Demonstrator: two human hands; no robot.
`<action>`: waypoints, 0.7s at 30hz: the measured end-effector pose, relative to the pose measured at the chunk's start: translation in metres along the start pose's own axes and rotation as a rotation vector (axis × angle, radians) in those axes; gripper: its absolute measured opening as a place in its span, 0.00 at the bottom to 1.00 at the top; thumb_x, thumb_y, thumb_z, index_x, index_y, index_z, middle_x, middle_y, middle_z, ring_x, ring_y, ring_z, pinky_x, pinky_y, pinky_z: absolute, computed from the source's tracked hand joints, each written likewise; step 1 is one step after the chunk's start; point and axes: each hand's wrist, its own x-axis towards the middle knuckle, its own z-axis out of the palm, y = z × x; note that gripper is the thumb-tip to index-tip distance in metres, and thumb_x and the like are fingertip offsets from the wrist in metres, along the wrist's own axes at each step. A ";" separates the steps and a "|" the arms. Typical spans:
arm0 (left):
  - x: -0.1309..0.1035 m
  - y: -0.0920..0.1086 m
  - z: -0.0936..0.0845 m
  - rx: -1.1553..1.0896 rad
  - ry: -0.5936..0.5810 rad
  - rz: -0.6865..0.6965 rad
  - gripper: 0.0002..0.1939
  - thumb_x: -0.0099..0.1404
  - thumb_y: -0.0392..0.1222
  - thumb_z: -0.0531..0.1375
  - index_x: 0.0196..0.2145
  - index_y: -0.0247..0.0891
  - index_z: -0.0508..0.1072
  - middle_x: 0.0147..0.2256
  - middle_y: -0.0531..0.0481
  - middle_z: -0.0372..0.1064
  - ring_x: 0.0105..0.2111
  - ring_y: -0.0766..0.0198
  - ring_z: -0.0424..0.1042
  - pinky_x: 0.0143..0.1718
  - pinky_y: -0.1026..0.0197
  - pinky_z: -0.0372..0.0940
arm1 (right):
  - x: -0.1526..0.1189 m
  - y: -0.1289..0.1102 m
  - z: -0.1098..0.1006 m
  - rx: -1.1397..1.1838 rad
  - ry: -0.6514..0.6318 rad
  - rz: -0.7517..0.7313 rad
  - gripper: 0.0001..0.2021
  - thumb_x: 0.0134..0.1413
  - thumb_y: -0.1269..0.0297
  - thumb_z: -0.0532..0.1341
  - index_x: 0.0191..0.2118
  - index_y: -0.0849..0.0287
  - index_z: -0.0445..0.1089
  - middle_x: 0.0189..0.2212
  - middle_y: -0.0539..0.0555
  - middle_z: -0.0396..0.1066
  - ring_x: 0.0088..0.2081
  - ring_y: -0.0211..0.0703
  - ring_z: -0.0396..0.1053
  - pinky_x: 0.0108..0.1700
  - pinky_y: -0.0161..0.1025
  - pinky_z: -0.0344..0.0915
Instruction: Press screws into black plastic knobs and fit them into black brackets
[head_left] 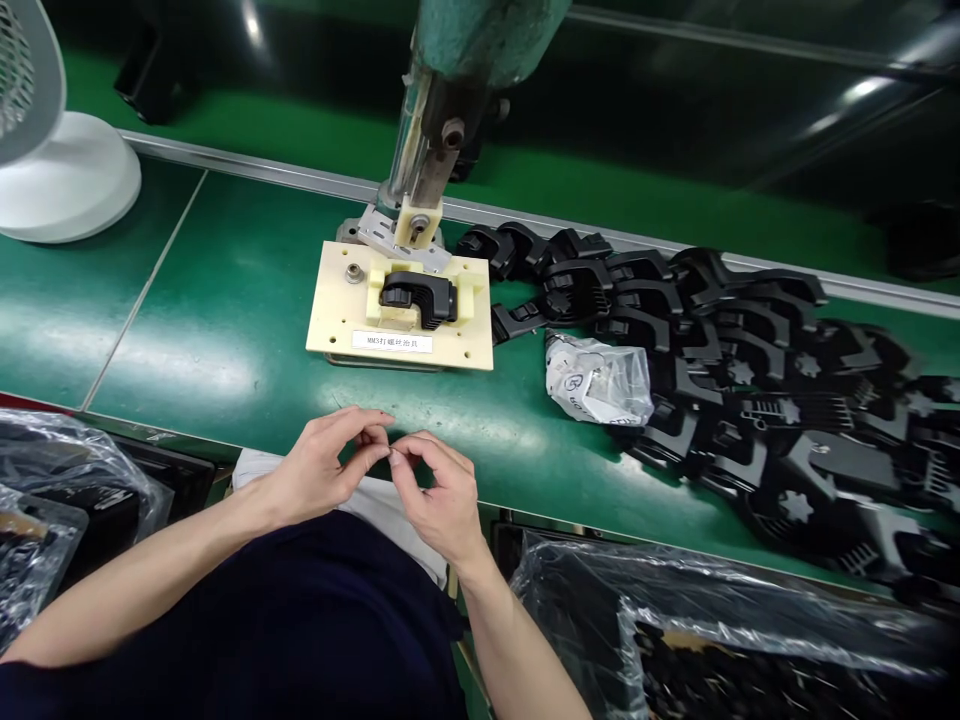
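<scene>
Over the front edge of the green table, my left hand (pixel 334 460) and my right hand (pixel 439 492) meet with their fingertips pinched together. Whatever lies between those fingertips is too small to make out. Just beyond them sits a cream fixture plate (pixel 330 310) with a printed label (pixel 392 342). A black plastic part (pixel 420 296) rests in the nest of that fixture. Above it comes down a press (pixel 431 150) with a cream block (pixel 418 225) at its lower end, apart from the black part.
Many black plastic parts (pixel 645 300) are heaped along the right of the table (pixel 247 250). A clear plastic bag (pixel 598 378) lies beside them. A white fan base (pixel 71 180) stands far left. Plastic-lined bins (pixel 630 600) flank my body below the table edge.
</scene>
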 end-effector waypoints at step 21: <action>0.151 -0.025 -0.029 0.176 0.430 0.539 0.18 0.66 0.45 0.56 0.52 0.41 0.60 0.45 0.46 0.69 0.45 0.61 0.72 0.42 0.61 0.70 | 0.162 0.028 0.023 -0.389 0.525 -0.320 0.09 0.58 0.68 0.54 0.29 0.59 0.70 0.25 0.52 0.71 0.31 0.42 0.69 0.37 0.39 0.62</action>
